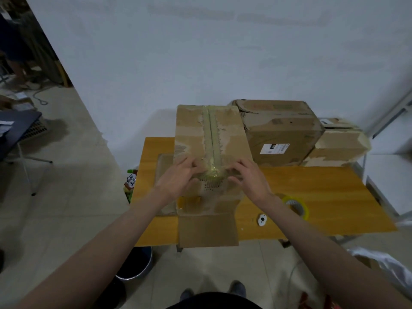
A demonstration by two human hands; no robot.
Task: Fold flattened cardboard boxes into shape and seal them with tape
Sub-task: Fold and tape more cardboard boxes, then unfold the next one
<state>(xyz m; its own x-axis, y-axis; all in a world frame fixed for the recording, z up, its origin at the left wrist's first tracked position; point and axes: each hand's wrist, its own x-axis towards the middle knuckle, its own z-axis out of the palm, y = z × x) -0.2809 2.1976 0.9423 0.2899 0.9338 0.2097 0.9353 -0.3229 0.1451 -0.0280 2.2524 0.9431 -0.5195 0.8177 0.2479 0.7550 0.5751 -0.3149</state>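
A brown cardboard box (194,134) stands on the wooden table (323,197), its top seam covered by a strip of yellowish tape (211,139). My left hand (178,177) lies on the box's near top edge, left of the tape end, fingers bent over the corner. My right hand (249,175) lies on the same edge at the right of the tape, fingers pressing down on the cardboard. A loose flap (207,228) hangs open at the box's front, over the table's near edge. A roll of yellow tape (298,207) lies on the table by my right forearm.
Two more assembled boxes (281,132) (338,146) stand at the back right of the table against the wall. A small white cutter (262,219) lies near the front edge. A dark bucket (136,264) sits on the floor under the table's left end.
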